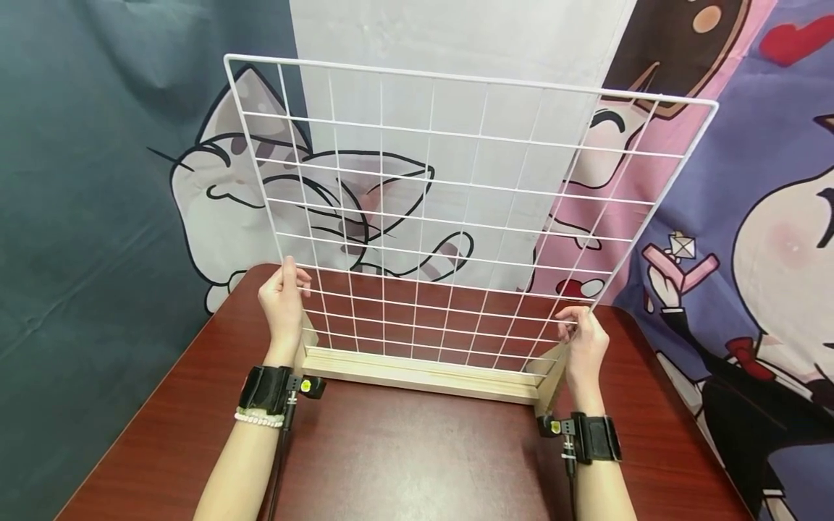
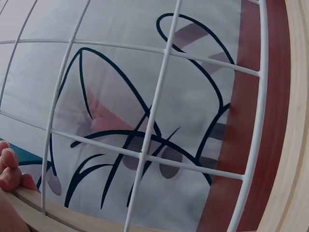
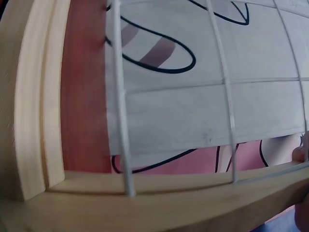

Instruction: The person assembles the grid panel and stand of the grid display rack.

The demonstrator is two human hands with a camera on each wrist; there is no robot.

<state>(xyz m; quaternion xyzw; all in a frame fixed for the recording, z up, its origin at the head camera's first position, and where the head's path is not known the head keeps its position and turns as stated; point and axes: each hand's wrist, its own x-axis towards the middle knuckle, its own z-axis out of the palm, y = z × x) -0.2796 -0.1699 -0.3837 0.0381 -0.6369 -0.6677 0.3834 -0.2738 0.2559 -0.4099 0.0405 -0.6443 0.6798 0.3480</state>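
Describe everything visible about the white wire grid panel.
The white wire grid panel is a square mesh of thin coated wires inside a thicker rounded frame. It stands upright, leaning slightly away, its bottom edge in the light wooden base on the reddish-brown table. The left hand grips its left edge and the right hand its right edge, both low down.

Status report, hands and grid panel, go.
Left hand grips left edge of white wire grid panel. Right hand pinches its right edge. Panel upright, bottom in wooden base. Nothing in the way.
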